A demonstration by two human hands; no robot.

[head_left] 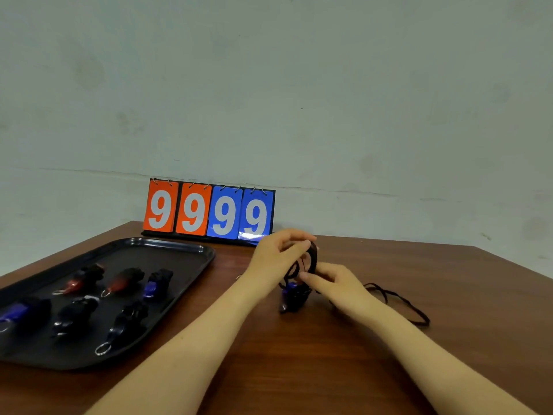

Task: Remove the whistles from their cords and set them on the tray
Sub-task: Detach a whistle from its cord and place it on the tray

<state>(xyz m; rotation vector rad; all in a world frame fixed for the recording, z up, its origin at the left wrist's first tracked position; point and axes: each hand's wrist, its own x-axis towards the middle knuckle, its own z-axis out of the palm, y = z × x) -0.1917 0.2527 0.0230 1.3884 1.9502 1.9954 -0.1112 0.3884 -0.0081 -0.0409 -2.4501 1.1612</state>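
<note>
Brown wood surface point(299, 369) carries it all. Black tray point(167, 245) at 9 o'clock w/ six whistles already on it. Scoreboard point(209, 211) at 12, reads 9999. Your left hand point(278, 250) pinches the cord bundle point(312, 257) up top; right hand point(335, 283) holds it just below, fingers curled on the strands. The whistle point(294, 296) hangs at 6 o'clock under both hands, long axis approx vertical, touching the surface. Right hand's nearer it. Loose cord point(404, 307) trails toward 3. I'd say pull down to free it.
</note>
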